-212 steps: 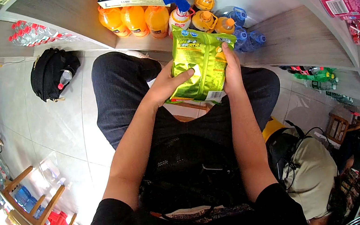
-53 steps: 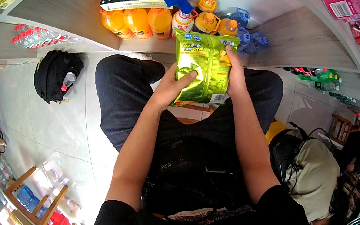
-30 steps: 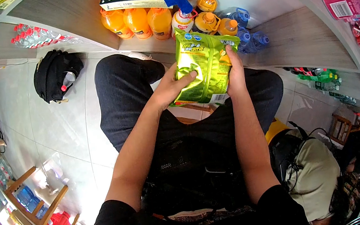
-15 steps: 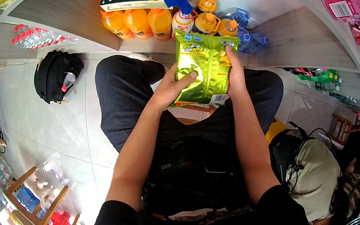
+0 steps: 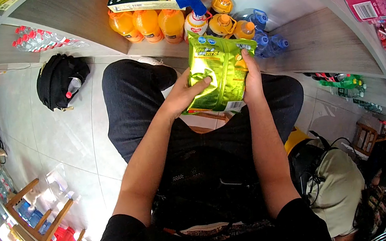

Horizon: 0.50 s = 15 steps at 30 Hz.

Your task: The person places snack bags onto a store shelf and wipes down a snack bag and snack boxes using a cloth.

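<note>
Clamped on opposite sides, the left hand [image 5: 180,95] and right hand [image 5: 253,80] are holding a green bag [image 5: 225,67], seemingly unopened, between the knees [image 5: 121,79], clear of the far shelf [image 5: 310,33] and its orange bottles [image 5: 147,25].

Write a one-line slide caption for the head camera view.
Left hand and right hand hold a shiny green packet before shelved orange bottles.
</note>
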Each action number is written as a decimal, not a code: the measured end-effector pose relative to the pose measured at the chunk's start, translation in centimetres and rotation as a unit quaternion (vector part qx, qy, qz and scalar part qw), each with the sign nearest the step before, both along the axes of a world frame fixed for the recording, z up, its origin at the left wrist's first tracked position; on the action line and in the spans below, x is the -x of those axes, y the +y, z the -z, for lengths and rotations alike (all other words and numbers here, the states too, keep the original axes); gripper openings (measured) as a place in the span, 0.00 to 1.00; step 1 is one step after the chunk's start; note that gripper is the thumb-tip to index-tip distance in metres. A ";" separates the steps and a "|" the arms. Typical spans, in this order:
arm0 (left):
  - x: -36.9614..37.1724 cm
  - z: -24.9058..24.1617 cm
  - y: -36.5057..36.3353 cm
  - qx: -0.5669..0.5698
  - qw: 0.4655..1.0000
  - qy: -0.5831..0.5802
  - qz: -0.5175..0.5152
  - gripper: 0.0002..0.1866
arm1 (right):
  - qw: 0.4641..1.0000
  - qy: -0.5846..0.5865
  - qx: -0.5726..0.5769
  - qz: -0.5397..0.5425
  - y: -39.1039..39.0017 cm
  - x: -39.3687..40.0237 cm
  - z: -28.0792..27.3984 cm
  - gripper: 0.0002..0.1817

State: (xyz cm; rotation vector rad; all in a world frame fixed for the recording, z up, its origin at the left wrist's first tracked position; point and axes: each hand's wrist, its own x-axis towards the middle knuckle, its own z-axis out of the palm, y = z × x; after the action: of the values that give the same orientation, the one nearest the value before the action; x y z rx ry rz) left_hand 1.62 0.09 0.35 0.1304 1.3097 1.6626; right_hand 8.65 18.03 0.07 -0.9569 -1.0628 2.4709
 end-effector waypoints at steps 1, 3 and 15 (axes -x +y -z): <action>0.0 0.0 0.0 0.001 1.000 0.002 0.000 0.28 | 1.000 0.000 -0.001 0.000 0.0 0.0 -0.1 0.19; 0.1 -0.1 0.0 0.005 1.000 0.003 0.002 0.28 | 1.000 -0.005 0.002 0.005 0.1 0.0 0.1 0.19; 0.1 -0.6 0.0 0.008 1.000 0.001 0.001 0.30 | 1.000 0.000 -0.011 0.007 0.1 0.0 0.0 0.21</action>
State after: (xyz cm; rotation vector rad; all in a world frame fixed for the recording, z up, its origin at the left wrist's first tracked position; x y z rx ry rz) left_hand 1.54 0.09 0.98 0.1247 1.3242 1.6504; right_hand 8.65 18.08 0.08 -0.9533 -1.0766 2.4443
